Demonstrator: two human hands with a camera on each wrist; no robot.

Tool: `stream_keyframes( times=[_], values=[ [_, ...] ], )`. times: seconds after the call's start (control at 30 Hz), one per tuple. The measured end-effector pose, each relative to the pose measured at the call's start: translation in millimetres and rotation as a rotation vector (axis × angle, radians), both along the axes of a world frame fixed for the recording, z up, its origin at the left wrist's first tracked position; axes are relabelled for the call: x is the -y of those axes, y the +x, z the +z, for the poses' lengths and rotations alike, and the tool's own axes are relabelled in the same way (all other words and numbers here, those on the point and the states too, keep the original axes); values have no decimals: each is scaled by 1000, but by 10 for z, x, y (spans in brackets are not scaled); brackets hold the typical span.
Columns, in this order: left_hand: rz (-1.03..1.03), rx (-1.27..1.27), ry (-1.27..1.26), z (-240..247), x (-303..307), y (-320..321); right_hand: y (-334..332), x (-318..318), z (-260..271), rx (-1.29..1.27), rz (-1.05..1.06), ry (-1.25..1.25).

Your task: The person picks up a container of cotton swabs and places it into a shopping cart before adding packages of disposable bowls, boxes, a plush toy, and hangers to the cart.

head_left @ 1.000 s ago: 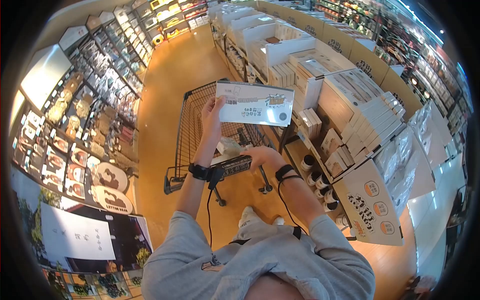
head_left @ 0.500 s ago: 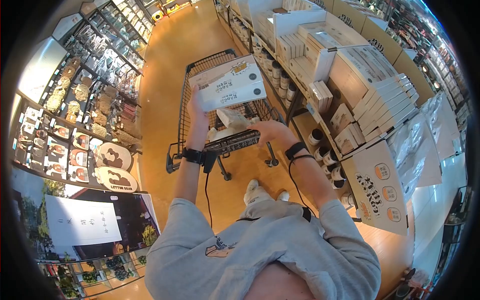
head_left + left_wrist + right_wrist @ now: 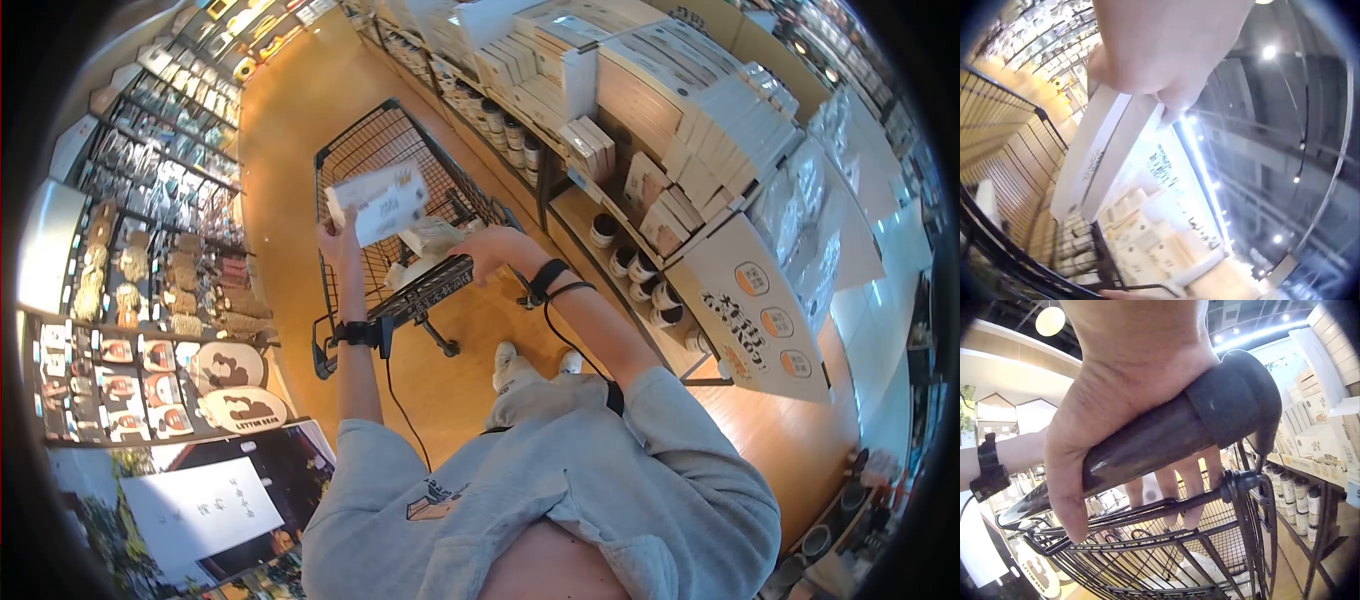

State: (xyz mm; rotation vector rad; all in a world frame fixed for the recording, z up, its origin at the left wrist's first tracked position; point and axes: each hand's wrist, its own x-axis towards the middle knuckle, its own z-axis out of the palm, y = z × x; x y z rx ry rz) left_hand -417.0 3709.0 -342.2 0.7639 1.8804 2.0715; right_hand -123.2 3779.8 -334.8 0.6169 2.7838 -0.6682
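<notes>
My left hand [image 3: 340, 235] holds a flat white cardboard box [image 3: 385, 208] by its near left end, over the shopping cart [image 3: 319, 160]. Dark print covers the box's upper face. Two long pale panels of it show side by side under the hand in the left wrist view, where the fingertips are partly hidden. My right hand [image 3: 497, 250] grips the cart's black handle [image 3: 1147, 447], thumb over the near side and fingers curled beneath. A crumpled whitish bag [image 3: 430, 238] lies in the basket close to the handle.
Along the right runs a display of stacked white boxes [image 3: 690, 130], with rows of dark-lidded canisters [image 3: 515, 140] beneath. A printed cardboard sign [image 3: 750, 310] stands at its near end. Racks of hanging goods [image 3: 130, 260] line the left. Wooden floor [image 3: 290, 130] stretches ahead.
The left hand has lowered the box and brought it left over the basket, tilting it. The right hand stays on the handle. The view has swung, so the cart sits further left.
</notes>
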Motion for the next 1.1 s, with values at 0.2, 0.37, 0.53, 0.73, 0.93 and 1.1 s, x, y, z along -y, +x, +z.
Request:
stream_keyframes(
  times=[0.2, 0.37, 0.53, 0.73, 0.93, 1.1],
  values=[
    [-315, -1034, -740, 57, 236, 396, -33, -64, -107, -9, 12, -19],
    [-724, -901, -1129, -75, 329, 401, 18, -51, -61, -28, 19, -8],
    [-781, -848, -1111, -345, 300, 214, 33, -43, 23, 11, 21, -45],
    [-903, -548, -1181, -324, 460, 175, 6, -50, -59, 31, 35, -60],
    [-445, -557, -923, 10, 1610, -75, 34, -34, -202, -76, -2, -66],
    [-16, -702, -1094, -349, 2339, -345, 22, -82, -278, -75, 25, 0]
  ],
)
